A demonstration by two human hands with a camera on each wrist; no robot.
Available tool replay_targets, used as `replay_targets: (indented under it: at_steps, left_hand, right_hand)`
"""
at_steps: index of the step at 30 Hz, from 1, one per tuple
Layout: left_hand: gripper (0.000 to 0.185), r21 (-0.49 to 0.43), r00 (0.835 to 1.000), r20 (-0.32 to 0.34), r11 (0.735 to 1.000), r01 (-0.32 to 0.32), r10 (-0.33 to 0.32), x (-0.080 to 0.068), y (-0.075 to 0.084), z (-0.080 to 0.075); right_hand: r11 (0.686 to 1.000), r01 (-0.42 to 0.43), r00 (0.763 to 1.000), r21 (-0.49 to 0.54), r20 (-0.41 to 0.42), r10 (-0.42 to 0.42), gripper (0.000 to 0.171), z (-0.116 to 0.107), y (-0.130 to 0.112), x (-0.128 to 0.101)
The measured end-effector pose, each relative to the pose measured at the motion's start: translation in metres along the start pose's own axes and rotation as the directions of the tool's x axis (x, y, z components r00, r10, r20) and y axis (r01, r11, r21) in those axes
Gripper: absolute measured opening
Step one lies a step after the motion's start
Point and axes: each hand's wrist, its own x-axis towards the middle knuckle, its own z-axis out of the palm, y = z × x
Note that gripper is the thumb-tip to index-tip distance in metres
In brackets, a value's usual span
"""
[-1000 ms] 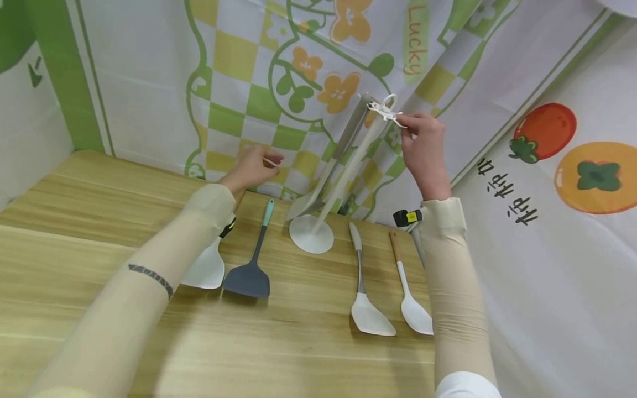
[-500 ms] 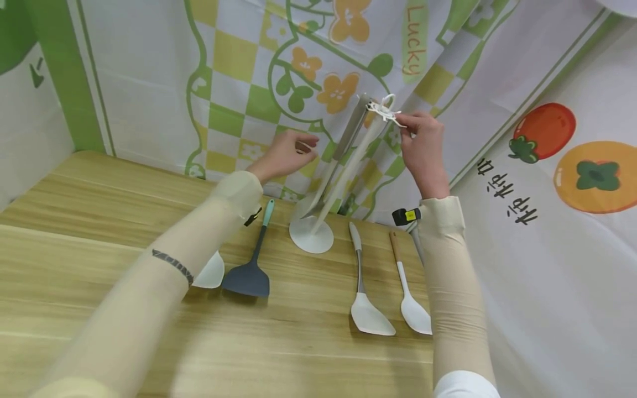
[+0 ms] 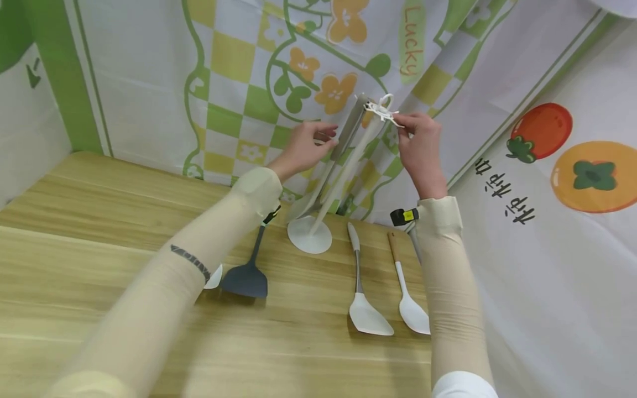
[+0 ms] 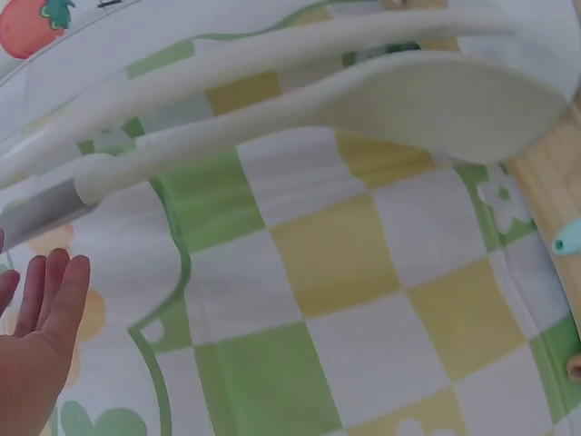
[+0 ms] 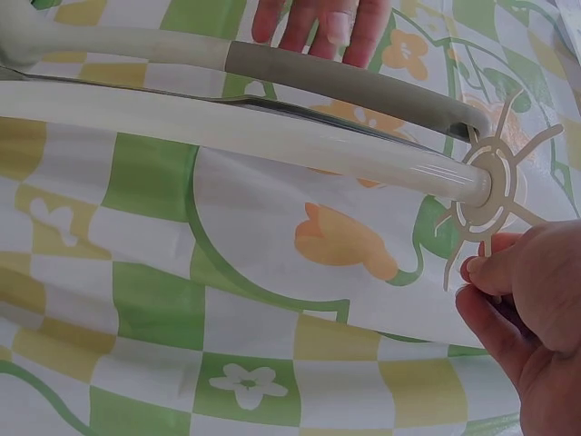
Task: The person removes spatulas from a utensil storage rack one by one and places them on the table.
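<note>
A white utensil stand has a round base (image 3: 309,236), a slim pole (image 3: 346,171) and a ring of hooks (image 5: 487,186) on top. My right hand (image 3: 420,143) pinches one of those hooks between thumb and fingers. From the ring hangs a cooking spoon with a cream head (image 4: 427,104) and a grey handle (image 5: 345,86). A thin metal strip (image 5: 300,107) shows between that handle and the pole. Just left of the handle is my left hand (image 3: 306,146), holding nothing, its fingers loosely bent and their tips close to it.
On the wooden table (image 3: 124,215) lie a dark turner (image 3: 246,279), a white-headed spatula (image 3: 369,318) and a white spoon (image 3: 413,312) with a wooden handle. Another white utensil (image 3: 214,278) is mostly hidden under my left arm. A patterned cloth (image 3: 231,83) hangs behind the stand.
My left hand has moved right and up from the left of the table to beside the grey handle. The right hand has kept its hold on the hook.
</note>
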Motion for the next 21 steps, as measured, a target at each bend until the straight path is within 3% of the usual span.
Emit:
replay_targets:
  at_steps: [8, 21]
  left_hand:
    - [0.049, -0.064, 0.999, -0.04, 0.998, 0.014, -0.016, 0.006, 0.003, 0.016]
    - [0.04, -0.085, 0.992, -0.12, 0.995, -0.059, 0.049, 0.007, 0.012, 0.032]
  right_hand:
    - [1.0, -0.01, 1.0, 0.006, 0.008, 0.01, 0.032, 0.0, 0.001, 0.001]
    - [0.999, -0.02, 1.0, 0.04, 0.011, 0.02, 0.029, -0.001, 0.001, -0.001]
